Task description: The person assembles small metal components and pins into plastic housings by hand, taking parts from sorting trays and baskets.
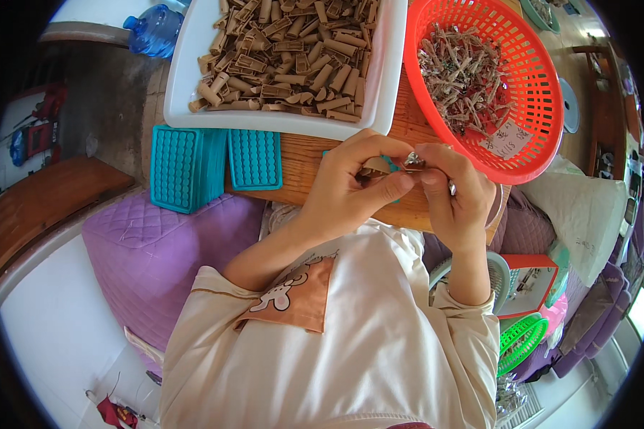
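Note:
My two hands meet above the table's near edge, fingertips almost touching. In my left hand [354, 182] is a tan curved plastic piece [374, 169], partly covered by the fingers. My right hand [459, 186] is closed, pinching a small shiny metal part [413, 161] against the left fingertips. A second glint of metal [451, 188] shows among the right fingers. Beyond my hands stands a white bin [279, 123] heaped with tan plastic pieces like it. To its right, an orange-red basket [544, 93] contains a tangle of small metallic parts [465, 75].
Teal ridged trays [186, 168] are stacked left of my hands, with another teal tray [255, 159] beside them on the wooden table [293, 161]. A blue water bottle [155, 32] lies at the far left. A purple quilted seat [157, 243] and a green basket [524, 343] flank me.

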Tool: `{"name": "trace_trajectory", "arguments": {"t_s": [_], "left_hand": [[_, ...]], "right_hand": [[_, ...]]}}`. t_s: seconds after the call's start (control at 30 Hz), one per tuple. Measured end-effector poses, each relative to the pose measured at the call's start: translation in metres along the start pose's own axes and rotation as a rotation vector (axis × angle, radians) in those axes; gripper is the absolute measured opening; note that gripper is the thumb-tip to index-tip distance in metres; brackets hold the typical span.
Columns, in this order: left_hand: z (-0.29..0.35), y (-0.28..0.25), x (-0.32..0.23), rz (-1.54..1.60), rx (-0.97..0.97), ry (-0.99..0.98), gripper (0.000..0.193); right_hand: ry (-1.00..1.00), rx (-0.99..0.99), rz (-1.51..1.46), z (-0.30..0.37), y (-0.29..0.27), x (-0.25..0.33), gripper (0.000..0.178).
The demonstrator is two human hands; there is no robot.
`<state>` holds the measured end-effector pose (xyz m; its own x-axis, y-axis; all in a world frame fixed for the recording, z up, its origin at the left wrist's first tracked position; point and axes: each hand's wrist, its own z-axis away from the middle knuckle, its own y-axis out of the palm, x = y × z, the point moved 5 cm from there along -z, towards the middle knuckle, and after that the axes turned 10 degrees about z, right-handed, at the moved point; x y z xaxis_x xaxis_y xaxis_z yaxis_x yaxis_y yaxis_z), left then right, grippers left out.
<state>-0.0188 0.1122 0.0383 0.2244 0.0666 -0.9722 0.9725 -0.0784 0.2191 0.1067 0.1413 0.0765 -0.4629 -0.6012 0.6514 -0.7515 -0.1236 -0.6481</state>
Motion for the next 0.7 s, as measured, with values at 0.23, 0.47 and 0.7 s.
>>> {"name": "trace_trajectory", "arguments": {"t_s": [0.23,0.47,0.7], "left_hand": [[0.013,-0.008,0.006,0.27,-0.048,-0.248,0.025],[0.019,-0.012,0.008,0.354,-0.132,-0.111,0.027],[0.023,-0.015,0.018,0.852,-0.069,-0.203,0.027]], "right_hand": [[0.011,0.041,-0.018,0.005,0.008,0.005,0.019],[0.042,-0.001,-0.064,0.008,0.017,0.008,0.022],[0.144,-0.103,-0.02,0.012,0.02,0.009,0.018]]}}
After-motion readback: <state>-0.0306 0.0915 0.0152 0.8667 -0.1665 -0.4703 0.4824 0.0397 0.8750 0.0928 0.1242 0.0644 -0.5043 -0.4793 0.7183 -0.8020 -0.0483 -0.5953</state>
